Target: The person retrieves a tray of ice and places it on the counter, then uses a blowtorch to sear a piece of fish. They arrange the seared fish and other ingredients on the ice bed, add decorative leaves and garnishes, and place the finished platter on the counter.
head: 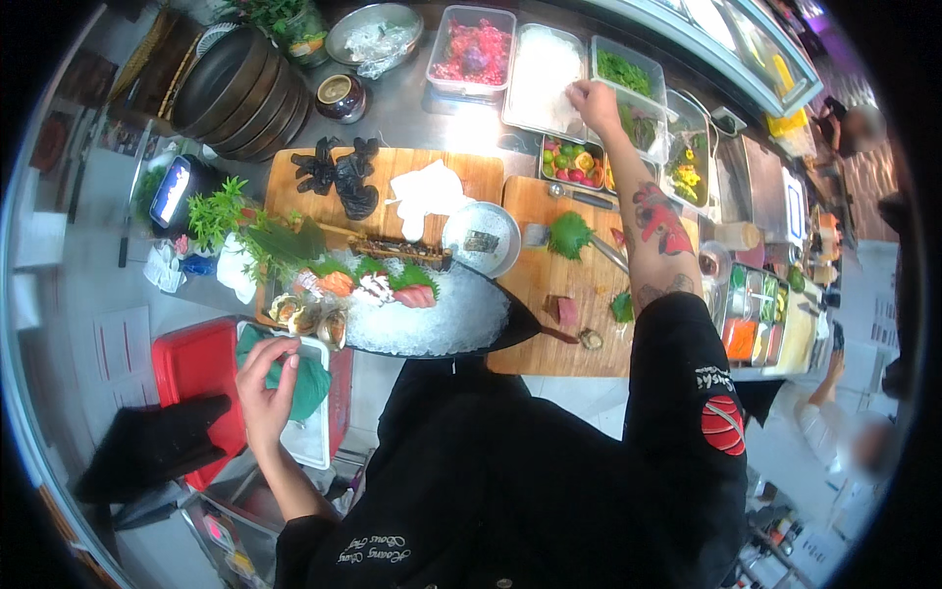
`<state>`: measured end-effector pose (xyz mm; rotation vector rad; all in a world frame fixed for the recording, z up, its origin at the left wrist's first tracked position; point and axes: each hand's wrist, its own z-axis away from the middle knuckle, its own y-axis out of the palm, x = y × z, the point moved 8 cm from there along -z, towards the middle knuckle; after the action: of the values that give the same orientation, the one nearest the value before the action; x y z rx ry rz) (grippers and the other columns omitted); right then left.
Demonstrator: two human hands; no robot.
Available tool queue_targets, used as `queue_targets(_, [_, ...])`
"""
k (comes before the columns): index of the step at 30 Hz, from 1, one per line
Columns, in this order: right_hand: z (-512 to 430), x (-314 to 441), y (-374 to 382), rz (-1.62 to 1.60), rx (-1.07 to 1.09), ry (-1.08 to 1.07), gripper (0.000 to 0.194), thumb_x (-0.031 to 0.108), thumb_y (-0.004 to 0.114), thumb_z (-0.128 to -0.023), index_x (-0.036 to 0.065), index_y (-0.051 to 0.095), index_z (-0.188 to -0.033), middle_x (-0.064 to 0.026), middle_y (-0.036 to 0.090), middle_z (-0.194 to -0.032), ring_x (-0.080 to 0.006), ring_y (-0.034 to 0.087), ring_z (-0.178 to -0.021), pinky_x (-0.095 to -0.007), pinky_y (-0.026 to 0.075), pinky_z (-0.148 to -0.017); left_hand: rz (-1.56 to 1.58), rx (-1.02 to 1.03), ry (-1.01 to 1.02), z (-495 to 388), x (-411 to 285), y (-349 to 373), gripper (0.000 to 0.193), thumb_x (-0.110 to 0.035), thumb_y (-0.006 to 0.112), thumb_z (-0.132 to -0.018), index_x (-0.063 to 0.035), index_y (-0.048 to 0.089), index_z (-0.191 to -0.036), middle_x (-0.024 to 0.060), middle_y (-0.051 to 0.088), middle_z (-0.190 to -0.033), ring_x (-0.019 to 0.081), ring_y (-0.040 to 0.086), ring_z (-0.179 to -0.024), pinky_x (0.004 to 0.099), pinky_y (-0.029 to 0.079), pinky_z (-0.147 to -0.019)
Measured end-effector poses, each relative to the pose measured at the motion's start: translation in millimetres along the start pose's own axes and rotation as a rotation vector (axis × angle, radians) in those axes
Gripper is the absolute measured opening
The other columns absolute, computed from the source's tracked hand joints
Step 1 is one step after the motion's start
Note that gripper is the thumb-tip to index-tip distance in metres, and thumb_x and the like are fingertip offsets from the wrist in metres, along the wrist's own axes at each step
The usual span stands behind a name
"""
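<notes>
My right hand (591,103) reaches to the right edge of a tray of white shreds (546,70); its fingertips are bunched, and whether they pinch any shreds is unclear. Near the shellfish (303,321), my left hand (268,383) hangs with curled fingers apart and nothing in it. A dark boat-shaped platter filled with crushed ice (434,316) lies before me. Along its far side sit orange fish slices (335,284), white-and-dark pieces (373,288), pink slices (416,296) and green leaves. A speckled plate (482,239) touches the platter's far side.
Cutting boards (471,169) hold black gloves (356,177), a white cloth (427,193), a perilla leaf (570,235) and a pink fish piece (565,311). Stacked wooden tubs (235,88) stand at back left; containers of greens (625,72) and garnishes line the back. Two people are at right.
</notes>
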<state>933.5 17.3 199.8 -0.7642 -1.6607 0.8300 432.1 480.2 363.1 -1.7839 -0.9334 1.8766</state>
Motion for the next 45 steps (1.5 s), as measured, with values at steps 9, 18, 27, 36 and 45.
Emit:
queue_targets(9, [2, 13, -29, -0.135, -0.127, 0.12, 0.032, 0.026, 0.074, -0.095, 0.001, 0.076, -0.115, -0.0094, 0.077, -0.086, -0.0155, 0.072, -0.075, -0.0307, 0.055, -0.072, 0.026, 0.065, 0.171, -40, 12, -25, 0.021, 0.001, 0.07, -0.09, -0.0001, 0.073, -0.11, 0.0135, 0.074, -0.106, 0.0242, 0.072, -0.097, 0.0325, 0.055, -0.086])
queue_targets(18, [21, 89, -96, -0.392, -0.18, 0.106, 0.034, 0.026, 0.075, -0.097, 0.004, 0.074, -0.123, -0.0014, 0.077, -0.097, -0.0087, 0.069, -0.087, -0.0266, 0.055, -0.077, 0.329, 0.205, 0.532, -180, -100, 47, 0.046, -0.004, 0.074, -0.089, -0.0026, 0.062, -0.133, 0.0132, 0.07, -0.116, 0.0229, 0.068, -0.105, 0.0344, 0.053, -0.092])
queue_targets(27, [171, 201, -171, -0.476, -0.111, -0.052, 0.027, 0.016, 0.072, -0.099, 0.0, 0.073, -0.12, -0.0026, 0.075, -0.098, -0.0083, 0.068, -0.088, -0.0249, 0.056, -0.082, 0.231, 0.273, 0.725, -189, -131, 139, 0.105, -0.024, 0.087, -0.083, -0.01, 0.022, -0.165, 0.0199, 0.053, -0.151, 0.0336, 0.054, -0.138, 0.0461, 0.045, -0.114])
queue_targets(36, [343, 199, -31, -0.554, 0.192, 0.31, 0.026, 0.009, 0.077, -0.093, 0.0, 0.074, -0.117, -0.0085, 0.076, -0.096, -0.0099, 0.071, -0.085, -0.0269, 0.057, -0.076, 0.08, 0.542, 0.552, -93, -73, 226, 0.115, -0.034, 0.094, -0.071, -0.0091, 0.023, -0.159, 0.0142, 0.059, -0.142, 0.034, 0.05, -0.137, 0.0506, 0.035, -0.115])
queue_targets(45, [366, 212, 24, -0.336, 0.025, 0.115, 0.022, 0.009, 0.077, -0.087, 0.003, 0.076, -0.108, -0.0125, 0.074, -0.099, -0.0296, 0.071, -0.09, -0.04, 0.057, -0.08, -0.156, 0.425, 0.709, -83, -44, 239, 0.07, -0.016, 0.083, -0.08, -0.0118, 0.051, -0.142, 0.0036, 0.07, -0.117, 0.0254, 0.05, -0.131, 0.0506, 0.032, -0.105])
